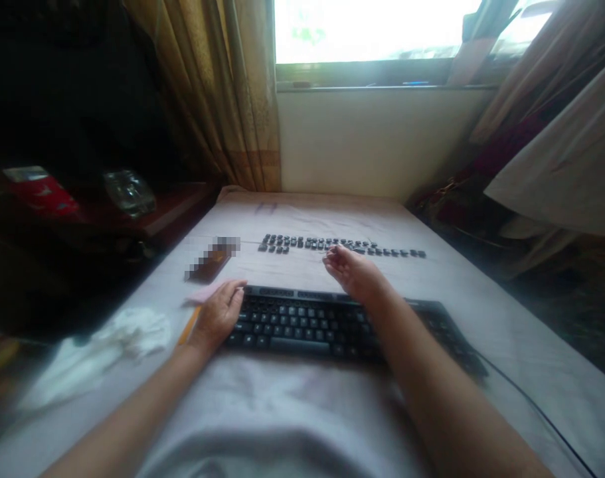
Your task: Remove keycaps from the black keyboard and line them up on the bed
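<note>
Gold curtain point(217, 86) beside bright window point(372, 30); red container point(43, 192) near clear one point(129, 192).

No legible text, label, brand, number or sign was found. Pale characters were noted on the keys of the black keyboard point(299, 346), but these were too small and blurred to be read with certainty.

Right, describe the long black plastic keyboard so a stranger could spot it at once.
Below the bright window, find the broad surface covered in pale cloth. The long black plastic keyboard lies across it, the left hand at its left end. It is one wide piece, unlike the small dark loose keys in rows beyond.
</note>
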Demonstrator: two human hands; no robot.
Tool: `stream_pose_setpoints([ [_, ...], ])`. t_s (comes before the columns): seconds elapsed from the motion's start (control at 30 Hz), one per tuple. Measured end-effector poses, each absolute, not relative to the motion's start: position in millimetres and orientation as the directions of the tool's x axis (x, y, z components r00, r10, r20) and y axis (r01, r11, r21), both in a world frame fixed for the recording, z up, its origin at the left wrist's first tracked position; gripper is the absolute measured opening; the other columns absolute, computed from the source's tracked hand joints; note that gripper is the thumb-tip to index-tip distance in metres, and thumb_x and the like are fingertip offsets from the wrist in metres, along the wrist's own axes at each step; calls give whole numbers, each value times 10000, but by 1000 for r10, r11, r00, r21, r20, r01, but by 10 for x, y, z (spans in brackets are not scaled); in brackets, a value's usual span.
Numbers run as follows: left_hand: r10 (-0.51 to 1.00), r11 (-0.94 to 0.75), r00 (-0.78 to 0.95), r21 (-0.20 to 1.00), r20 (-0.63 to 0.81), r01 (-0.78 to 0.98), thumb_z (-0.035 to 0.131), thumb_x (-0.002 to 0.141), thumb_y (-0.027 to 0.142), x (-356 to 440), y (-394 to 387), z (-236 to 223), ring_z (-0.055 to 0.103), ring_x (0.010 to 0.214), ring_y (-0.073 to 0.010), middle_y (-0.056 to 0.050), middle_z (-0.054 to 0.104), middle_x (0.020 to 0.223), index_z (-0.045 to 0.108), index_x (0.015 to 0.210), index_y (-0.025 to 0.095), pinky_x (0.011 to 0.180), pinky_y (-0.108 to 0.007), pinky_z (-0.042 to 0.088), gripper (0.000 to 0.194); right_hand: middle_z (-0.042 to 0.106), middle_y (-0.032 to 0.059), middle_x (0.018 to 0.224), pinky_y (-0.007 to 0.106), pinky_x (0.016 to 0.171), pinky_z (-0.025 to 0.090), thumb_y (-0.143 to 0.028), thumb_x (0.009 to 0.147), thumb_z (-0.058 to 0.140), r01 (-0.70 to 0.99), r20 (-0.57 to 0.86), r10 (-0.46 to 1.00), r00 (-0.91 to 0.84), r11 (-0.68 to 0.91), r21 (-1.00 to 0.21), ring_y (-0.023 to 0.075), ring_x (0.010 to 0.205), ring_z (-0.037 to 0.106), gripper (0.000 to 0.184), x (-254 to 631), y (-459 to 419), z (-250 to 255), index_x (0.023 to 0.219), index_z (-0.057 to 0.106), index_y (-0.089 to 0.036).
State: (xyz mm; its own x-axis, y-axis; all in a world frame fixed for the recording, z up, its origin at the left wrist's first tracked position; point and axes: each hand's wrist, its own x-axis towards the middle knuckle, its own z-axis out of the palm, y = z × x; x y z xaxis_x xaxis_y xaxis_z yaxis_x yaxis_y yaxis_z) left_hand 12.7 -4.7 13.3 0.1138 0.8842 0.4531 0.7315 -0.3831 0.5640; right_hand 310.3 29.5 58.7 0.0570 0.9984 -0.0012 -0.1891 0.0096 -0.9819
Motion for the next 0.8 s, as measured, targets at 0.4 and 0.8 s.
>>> stream_pose_setpoints([
  [0.4,930,-294,59,636,364,714,426,930,489,60,2,140,726,974,-247,-100,752,1105,641,1163,167,891,-369,565,452,622,-47,616,111,435,492,-224,925,600,-466,-40,998,57,-9,-885,43,477,581,164,3262,14,1127,777,653,-174],
  [0.8,938,-286,76,629,339,723,425,935,440,64,-30,133,665,1115,-255,-92,721,1175,653,1165,169,1004,-391,504,422,653,-44,650,136,439,482,-297,771,766,-326,52,998,-44,35,-945,49,499,588,169,3023,-161,1174,843,689,-166],
])
